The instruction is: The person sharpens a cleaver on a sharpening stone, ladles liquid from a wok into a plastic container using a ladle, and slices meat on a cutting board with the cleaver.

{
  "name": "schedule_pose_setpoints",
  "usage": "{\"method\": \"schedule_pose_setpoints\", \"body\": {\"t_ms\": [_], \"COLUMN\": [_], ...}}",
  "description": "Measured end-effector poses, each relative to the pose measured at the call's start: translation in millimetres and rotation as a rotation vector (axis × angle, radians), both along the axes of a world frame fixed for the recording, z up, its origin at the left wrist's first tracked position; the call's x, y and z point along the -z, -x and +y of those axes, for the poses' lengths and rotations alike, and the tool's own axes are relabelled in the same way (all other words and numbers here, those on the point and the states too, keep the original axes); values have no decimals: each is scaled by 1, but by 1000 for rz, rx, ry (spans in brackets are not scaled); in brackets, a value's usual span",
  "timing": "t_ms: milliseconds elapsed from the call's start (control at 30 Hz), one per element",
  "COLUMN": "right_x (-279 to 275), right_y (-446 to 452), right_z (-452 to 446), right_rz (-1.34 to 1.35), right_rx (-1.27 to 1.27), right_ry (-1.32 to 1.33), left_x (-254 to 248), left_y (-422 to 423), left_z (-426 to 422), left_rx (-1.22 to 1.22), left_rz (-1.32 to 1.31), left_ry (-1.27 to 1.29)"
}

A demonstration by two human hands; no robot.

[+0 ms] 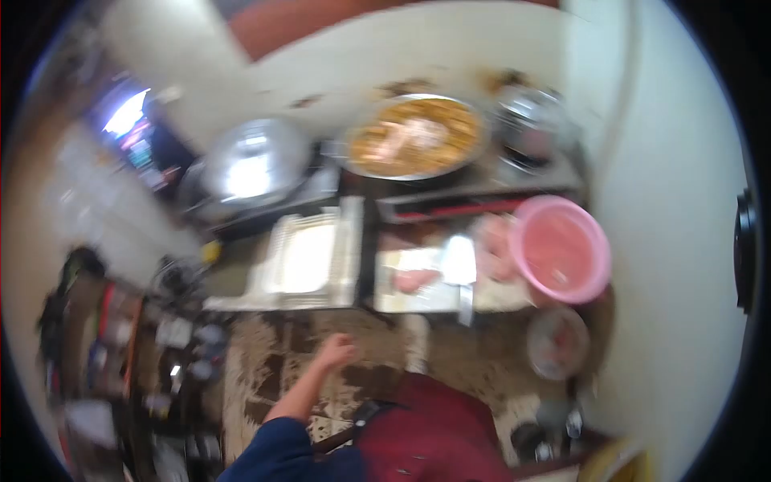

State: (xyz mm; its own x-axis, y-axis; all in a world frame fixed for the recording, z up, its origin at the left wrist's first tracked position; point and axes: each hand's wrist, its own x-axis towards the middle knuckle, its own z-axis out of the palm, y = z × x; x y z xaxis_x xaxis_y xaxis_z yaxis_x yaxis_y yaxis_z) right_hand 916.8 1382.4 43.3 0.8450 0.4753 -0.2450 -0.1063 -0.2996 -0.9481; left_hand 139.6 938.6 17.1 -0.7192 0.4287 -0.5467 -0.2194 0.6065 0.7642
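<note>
My left hand (336, 352) hangs over the floor in front of the counter, its fingers curled in, blurred, touching nothing that I can see. My right hand is out of view. Nearest to the hand, on the counter, is a stack of pale trays (305, 255). Right of it a white board (393, 301) bears a piece of raw meat (415, 279) and a broad-bladed cleaver (460, 269). More raw meat (495, 245) lies beside a pink basin (598, 241). Behind, a wide pan (373, 169) holds yellow-brown food with paler pieces on top.
A lidded metal pot (255, 161) stands at the back left, a glass-lidded pot (526, 124) at the back right. Below the basin is a round container (557, 344). Crowded shelves (132, 337) stand at the left, a wall (666, 241) at the right.
</note>
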Motion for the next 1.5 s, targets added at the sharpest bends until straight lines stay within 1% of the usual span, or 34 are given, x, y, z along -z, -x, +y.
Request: {"method": "schedule_pose_setpoints", "body": {"t_ms": [33,67,100,133,167,200,233,267,300,400,467,533,567,600,633,667,700,733,767,800,867,900,967,1000,1067,1100,1133,1167,1200,1233,1300,1400,1433,1500], "right_x": [-7,-14,-15,-19,-21,-27,-36,-49,-78,-103,-118,-115,-112,-114,-111,-110,-110,-116,-121,-134,-185,-177,-159,-165,-192,-182,-160,-165,-170,-195,-172,-162,-157,-158], "right_y": [-26,-41,-37,-32,-25,-10,13,37,63,89,95,94,95,97,96,94,92,95,100,108,199,198,190,217,282,297,315,350,385,451,525,612,637,698], "right_z": [-33,-65,-84,-101,-106,-107,-104,-94,-92,-98,-99,-109,-116,-121,-127,-134,-142,-142,-141,-141,-133,-131,-134,-133,-142,-140,-130,-132,-139,-156,-163,-181,-183,-203], "right_rz": [-44,-84,-108,-129,-122,-87,-38,-21,-4,74,77,45,41,15,34,51,66,4,-100,-14,163,188,206,253,331,330,328,327,408,491,568,611,616,606], "right_rx": [70,154,245,364,482,590,667,698,663,571,523,431,373,409,319,227,136,20,-34,-183,-188,-284,-457,-536,-688,-700,-715,-732,-775,-817,-1055,-1302,-1391,-1380], "right_ry": [-24,-32,-21,-9,-29,-112,-227,-585,-553,-580,-601,-594,-588,-476,-469,-460,-450,-457,-439,-419,-482,-486,-490,-462,-383,-382,-382,-376,-345,-310,-305,-224,-196,-106], "left_x": [-4,-34,-26,-30,-9,5,30,29,20,35,22,13,11,-4,2,11,17,7,-4,-25,-61,-75,-50,-36,-24,-17,-7,2,10,3,44,28,18,-11], "left_y": [-5,-9,-6,-6,-2,3,10,15,22,36,37,43,47,42,64,91,107,116,134,138,155,162,197,217,237,245,255,263,268,263,277,252,247,232], "left_z": [-2,13,15,24,21,14,3,7,-1,-16,-17,-16,-8,-5,-24,-47,-60,-64,-67,-68,-67,-69,-92,-100,-109,-114,-119,-126,-137,-136,-190,-226,-232,-239], "left_rx": [-13,99,-1,0,-66,-62,-126,-72,-49,34,80,100,-15,-148,-244,-449,-728,-935,-1155,-1207,-1216,-1203,-1138,-1100,-844,-716,-676,-640,-606,-630,-515,-433,-523,-693], "left_rz": [139,55,-69,-147,-161,-298,-233,-272,-283,-318,-205,-107,-145,-171,-254,-184,-17,13,38,103,193,215,302,345,318,301,306,311,315,382,770,1057,916,629], "left_ry": [72,149,48,-23,-50,-208,-210,-28,153,177,269,353,227,96,-242,-159,-62,-185,-179,-179,-6,76,46,29,70,93,51,17,-9,-7,266,497,380,142]}}
